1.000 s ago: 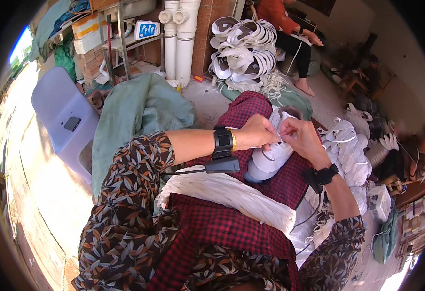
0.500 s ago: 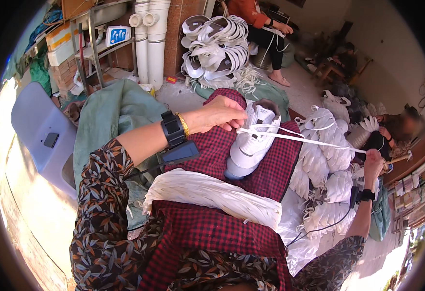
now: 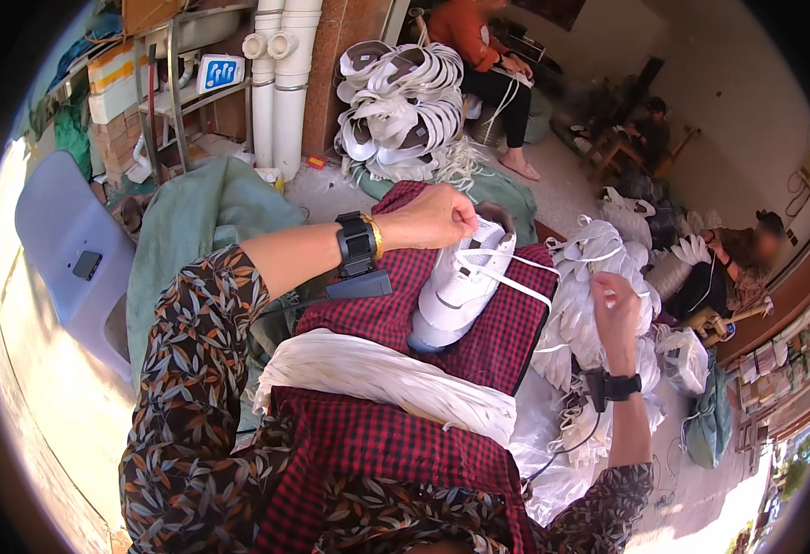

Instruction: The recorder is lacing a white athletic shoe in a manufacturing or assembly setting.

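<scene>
A white lace-up sneaker [image 3: 460,291] lies on the red-and-black checked cloth [image 3: 350,309] over my lap, its toe toward me. At its tongue, my left hand [image 3: 437,217] is closed in a pinch, apparently on the white shoelace [image 3: 491,261]; the fingertips partly hide the grip. One lace length loops off the shoe's right side and hangs down over the cloth. Right of the shoe, my right hand [image 3: 616,309] is raised with fingers loosely curled and apart, no lace visible in it. A thick bundle of white laces [image 3: 386,383] lies across my lap.
White shoe uppers [image 3: 599,249] are heaped at my right, beside clear plastic [image 3: 553,443]. A tall stack of uppers [image 3: 405,106] stands ahead. Green sacking [image 3: 211,212] and a grey chair [image 3: 77,245] are at left. A co-worker in orange [image 3: 465,42] and others sit farther back.
My right hand has come inward from the far right, and the lace stretched toward it now hangs slack. My left hand has moved slightly up at the shoe's tongue.
</scene>
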Demonstrator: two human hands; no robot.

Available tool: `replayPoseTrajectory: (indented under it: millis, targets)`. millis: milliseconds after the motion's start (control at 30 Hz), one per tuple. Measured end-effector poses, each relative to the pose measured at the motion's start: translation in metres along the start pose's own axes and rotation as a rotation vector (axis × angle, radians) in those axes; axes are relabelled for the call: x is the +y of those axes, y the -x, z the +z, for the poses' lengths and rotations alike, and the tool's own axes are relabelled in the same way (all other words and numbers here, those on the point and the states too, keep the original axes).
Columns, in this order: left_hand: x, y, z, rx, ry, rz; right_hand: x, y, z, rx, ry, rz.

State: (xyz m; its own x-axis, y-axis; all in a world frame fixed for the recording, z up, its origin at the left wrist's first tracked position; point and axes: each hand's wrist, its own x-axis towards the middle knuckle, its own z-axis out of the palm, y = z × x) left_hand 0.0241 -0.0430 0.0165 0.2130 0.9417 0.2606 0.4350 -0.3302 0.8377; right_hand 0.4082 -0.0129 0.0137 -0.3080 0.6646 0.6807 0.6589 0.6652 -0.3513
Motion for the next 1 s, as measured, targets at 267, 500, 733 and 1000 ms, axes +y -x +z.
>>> replayPoseTrajectory:
  millis: [267,500,733,1000]
  targets:
    - [0.010,-0.018,0.007,-0.034,-0.147,0.084,-0.112,-0.024,0.075,-0.326,0.163,-0.400]
    - [0.008,-0.013,0.006,-0.040,-0.163,0.123,-0.102,-0.018,0.073,-0.368,0.011,-0.268]
    - [0.008,-0.011,0.005,-0.070,-0.167,0.106,-0.106,-0.022,0.072,-0.318,-0.050,-0.190]
    - [0.007,-0.015,0.012,-0.086,-0.185,0.154,-0.104,-0.020,0.067,-0.302,-0.109,-0.185]
